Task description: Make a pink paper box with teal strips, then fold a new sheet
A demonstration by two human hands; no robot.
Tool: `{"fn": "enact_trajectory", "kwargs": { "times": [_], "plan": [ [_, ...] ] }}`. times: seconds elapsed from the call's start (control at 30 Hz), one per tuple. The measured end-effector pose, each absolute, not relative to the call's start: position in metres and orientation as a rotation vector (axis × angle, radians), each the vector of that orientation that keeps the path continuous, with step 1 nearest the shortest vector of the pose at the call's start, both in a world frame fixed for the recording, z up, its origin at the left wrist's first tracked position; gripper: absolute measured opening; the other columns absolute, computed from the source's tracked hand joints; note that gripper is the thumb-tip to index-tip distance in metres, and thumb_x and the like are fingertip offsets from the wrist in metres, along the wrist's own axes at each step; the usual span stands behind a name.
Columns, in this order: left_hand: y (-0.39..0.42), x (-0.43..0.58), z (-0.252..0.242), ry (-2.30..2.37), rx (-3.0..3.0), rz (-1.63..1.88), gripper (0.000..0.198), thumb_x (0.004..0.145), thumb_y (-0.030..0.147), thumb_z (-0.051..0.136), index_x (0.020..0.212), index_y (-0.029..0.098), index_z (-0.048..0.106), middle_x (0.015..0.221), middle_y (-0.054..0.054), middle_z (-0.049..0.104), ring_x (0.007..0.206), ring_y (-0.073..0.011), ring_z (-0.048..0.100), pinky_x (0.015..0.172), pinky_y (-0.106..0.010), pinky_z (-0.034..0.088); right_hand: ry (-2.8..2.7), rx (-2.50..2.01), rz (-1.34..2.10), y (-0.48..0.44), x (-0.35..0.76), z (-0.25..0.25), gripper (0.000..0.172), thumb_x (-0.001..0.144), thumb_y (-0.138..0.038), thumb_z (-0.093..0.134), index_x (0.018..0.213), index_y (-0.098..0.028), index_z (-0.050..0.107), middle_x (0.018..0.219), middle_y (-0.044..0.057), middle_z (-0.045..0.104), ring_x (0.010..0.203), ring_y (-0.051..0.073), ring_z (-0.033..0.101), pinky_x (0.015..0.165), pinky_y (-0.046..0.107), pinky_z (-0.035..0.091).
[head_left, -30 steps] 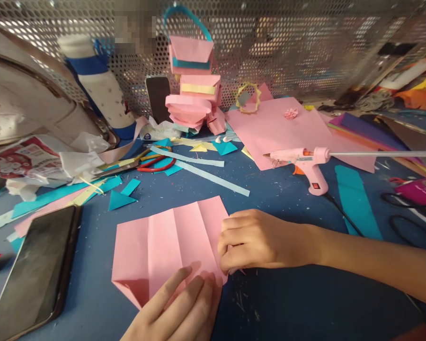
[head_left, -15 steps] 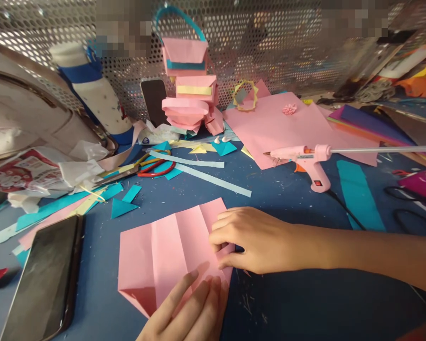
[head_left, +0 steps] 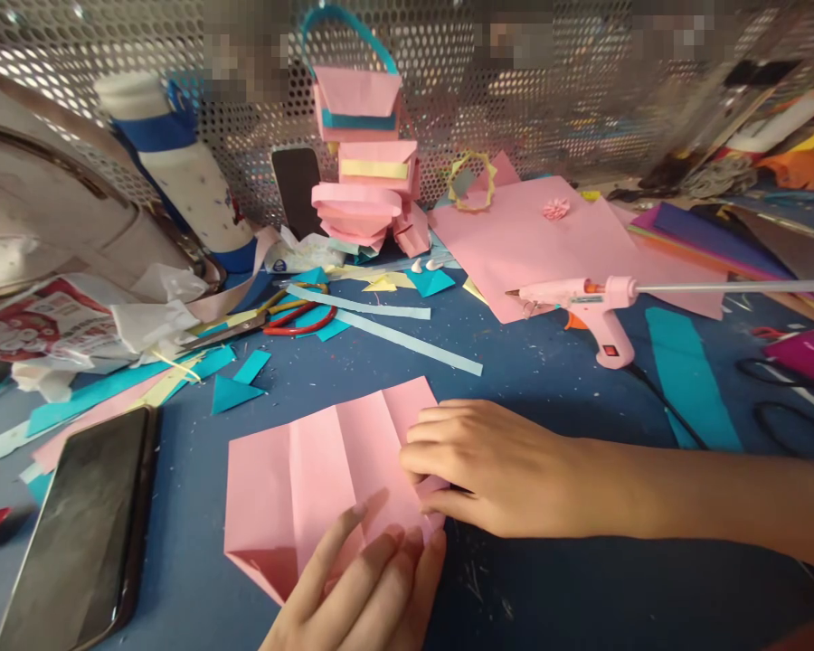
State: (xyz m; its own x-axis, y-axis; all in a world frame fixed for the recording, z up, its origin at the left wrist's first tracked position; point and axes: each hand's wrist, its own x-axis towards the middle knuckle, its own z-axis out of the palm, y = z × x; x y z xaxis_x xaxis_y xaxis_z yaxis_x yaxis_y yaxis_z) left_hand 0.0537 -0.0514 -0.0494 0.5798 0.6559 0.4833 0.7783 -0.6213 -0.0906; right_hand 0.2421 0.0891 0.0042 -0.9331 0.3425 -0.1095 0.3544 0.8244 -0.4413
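Note:
A sheet of pink paper [head_left: 322, 461], creased into upright panels, lies on the blue table in front of me. Its lower left corner is folded up into a pocket shape. My right hand [head_left: 461, 461] reaches in from the right and pinches the sheet's right edge between thumb and bent fingers. From the bottom, my left hand [head_left: 373, 579] rests on the lower part of the paper with its fingers stretched out; they press on the surface near the right hand's thumb. The palm side of both hands is hidden.
A pink glue gun [head_left: 583, 303] with a cord lies behind my right hand. Scissors [head_left: 291, 312], blue offcuts [head_left: 241, 389] and paper strips [head_left: 413, 344] lie beyond the sheet. A phone [head_left: 81, 524] lies at left. Small pink paper bags [head_left: 356, 104] stand stacked against the perforated metal panel.
My right hand has shifted very slightly down along the paper's edge. My left hand's fingers have slid a little, the rightmost now nearer the paper's right edge. The sheet itself stays put.

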Motion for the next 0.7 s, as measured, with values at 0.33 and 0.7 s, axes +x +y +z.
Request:
{"fn": "enact_trajectory", "kwargs": {
  "times": [0.33,0.7],
  "plan": [
    [-0.042,0.058,-0.055,-1.168,-2.502,-0.708,0.03,0.089,0.008,0.058,0.112,0.02,0.071,0.086,0.002,0.061,0.095,-0.0147,0.059,0.121,-0.049,0.024,3.004,0.608,-0.723,0.091,0.241,0.003,0.015,0.087,-0.02,0.067,0.085,-0.018,0.053,0.084,-0.001,0.058,0.079,0.016,0.053,0.071,0.028,0.037],
    [-0.04,0.056,-0.044,-1.13,-2.542,-0.67,0.028,0.089,0.005,0.056,0.108,0.019,0.072,0.086,0.002,0.062,0.092,-0.0143,0.059,0.122,-0.047,0.022,3.386,0.244,-0.204,0.077,0.268,0.0,0.024,0.101,-0.012,0.043,0.092,-0.018,0.065,0.081,0.001,0.059,0.076,0.017,0.046,0.067,0.032,0.027]
  ]
}}
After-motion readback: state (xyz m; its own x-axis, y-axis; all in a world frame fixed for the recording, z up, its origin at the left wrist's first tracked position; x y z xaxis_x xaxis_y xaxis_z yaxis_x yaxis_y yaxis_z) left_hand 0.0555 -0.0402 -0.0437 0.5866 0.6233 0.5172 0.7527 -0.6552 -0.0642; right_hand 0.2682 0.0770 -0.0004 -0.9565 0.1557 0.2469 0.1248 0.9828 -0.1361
